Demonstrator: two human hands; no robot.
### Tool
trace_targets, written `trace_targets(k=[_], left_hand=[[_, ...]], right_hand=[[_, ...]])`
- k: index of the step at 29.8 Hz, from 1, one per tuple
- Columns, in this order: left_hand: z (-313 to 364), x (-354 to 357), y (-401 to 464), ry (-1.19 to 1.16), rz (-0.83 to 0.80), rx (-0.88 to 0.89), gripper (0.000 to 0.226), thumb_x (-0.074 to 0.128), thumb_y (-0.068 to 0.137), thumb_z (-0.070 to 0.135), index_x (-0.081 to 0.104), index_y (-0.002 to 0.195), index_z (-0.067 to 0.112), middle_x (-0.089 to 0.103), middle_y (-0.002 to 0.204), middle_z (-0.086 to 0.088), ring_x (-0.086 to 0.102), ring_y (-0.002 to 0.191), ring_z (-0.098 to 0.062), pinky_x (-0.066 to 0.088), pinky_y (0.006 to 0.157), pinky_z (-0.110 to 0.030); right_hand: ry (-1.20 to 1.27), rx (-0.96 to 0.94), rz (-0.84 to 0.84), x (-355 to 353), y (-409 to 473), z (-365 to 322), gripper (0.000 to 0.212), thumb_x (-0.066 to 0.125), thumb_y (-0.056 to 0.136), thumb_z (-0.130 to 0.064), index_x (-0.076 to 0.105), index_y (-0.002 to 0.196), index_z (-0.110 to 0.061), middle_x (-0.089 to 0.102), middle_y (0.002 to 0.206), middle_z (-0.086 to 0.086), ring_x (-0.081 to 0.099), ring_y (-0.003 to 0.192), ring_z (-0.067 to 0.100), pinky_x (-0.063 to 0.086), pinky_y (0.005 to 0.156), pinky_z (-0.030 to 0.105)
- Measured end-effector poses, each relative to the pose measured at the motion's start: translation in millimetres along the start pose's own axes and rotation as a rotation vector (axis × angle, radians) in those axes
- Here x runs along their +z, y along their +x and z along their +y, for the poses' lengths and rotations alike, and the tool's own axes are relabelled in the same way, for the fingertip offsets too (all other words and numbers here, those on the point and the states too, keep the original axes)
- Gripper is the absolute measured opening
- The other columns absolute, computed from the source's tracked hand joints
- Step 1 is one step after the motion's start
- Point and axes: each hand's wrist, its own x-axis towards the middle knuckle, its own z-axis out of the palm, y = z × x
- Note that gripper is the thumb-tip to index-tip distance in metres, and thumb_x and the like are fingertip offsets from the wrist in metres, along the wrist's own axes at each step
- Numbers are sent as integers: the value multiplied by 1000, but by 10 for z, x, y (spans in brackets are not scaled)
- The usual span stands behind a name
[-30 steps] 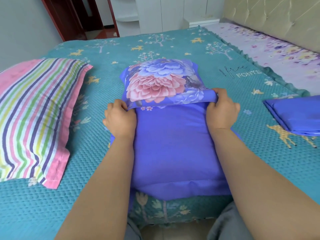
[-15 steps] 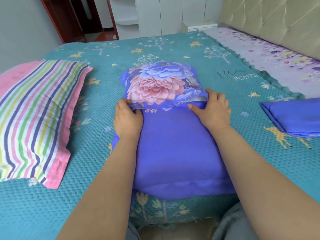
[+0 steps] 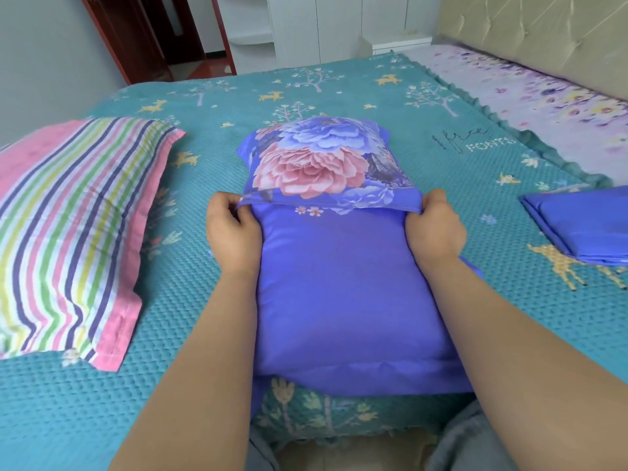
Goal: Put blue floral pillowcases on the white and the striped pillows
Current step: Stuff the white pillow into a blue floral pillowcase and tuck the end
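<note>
I note my left hand (image 3: 234, 229) and right hand (image 3: 435, 226) each pinching a flap corner of the pillowcase (image 3: 339, 283), whose long axis runs away from the bed's near edge.

— What cloth is seen between the left hand (image 3: 232, 229) and right hand (image 3: 435, 227)?
— A smooth pillowcase (image 3: 346, 287), faintly sheened. Under it, a matt, waffle-textured bedspread (image 3: 204, 334) is seen.
— Left of the left hand?
— A striped pillow (image 3: 71, 226), in matt woven cotton.
</note>
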Motion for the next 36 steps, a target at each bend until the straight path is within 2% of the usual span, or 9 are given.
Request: trace_targets(k=[4,10,15,18,23,26,31,33,36], left_hand=[[65,-12,-41,-156,-25,-71,15,53,82,14,42,76,23,46,73,9,41,64,-10,35,66,-24],[-104,-40,9,-375,-613,-402,28,56,82,-7,53,85,21,57,81,0,52,71,-12,43,68,-27],[-281,58,55,-20,-501,-398,28,60,81,4,43,67,22,48,65,3,42,61,-12,35,58,-26],[-284,88,34,-77,-378,-434,31,53,83,3,40,62,20,43,62,3,37,59,-8,33,58,-27],[-207,-8,-56,-126,-45,-122,38,47,76,-4,27,60,24,32,61,6,26,59,-10,25,55,-25],[-270,-60,-91,14,-60,-72,30,46,73,-3,35,66,24,40,69,-1,36,67,-18,28,60,-29],[-530,-157,-23,44,-463,-670,39,61,83,8,50,120,10,63,109,-18,60,107,-31,45,88,-36],[-463,-203,21,229,-512,-523,17,56,83,8,62,99,7,65,98,-20,61,102,-33,45,79,-35],[-174,-300,26,376,-251,-229,17,44,75,1,57,84,7,63,89,-23,55,83,-40,37,65,-34]], right_hand=[[-5,-12,-36,7,10,-2,23,41,90,-23,54,103,-9,61,110,19,57,99,38,35,71,35],[2,28,-76,-61,39,13,34,35,95,-30,55,111,-8,59,117,23,55,107,40,41,83,39],[-57,-137,51,-60,5,1,24,40,93,-25,52,99,-4,60,103,23,57,93,40,38,71,39],[-62,-201,84,-24,-39,55,40,33,87,-31,55,100,0,55,108,21,54,97,38,38,71,40],[23,-144,21,7,-12,209,25,56,85,-29,51,96,-7,48,108,15,52,97,35,41,74,41],[-29,63,-105,-49,20,297,26,48,91,-31,44,107,-11,58,112,16,58,100,35,41,77,39],[-99,199,-207,-92,39,365,31,40,90,-17,49,116,-6,57,122,24,54,114,39,41,90,41],[-105,190,-201,-119,43,340,31,38,90,-16,52,116,-6,56,123,24,54,114,39,41,91,41],[-144,99,-60,-252,96,338,29,37,90,-13,53,114,-8,60,114,26,56,106,43,43,85,42]])
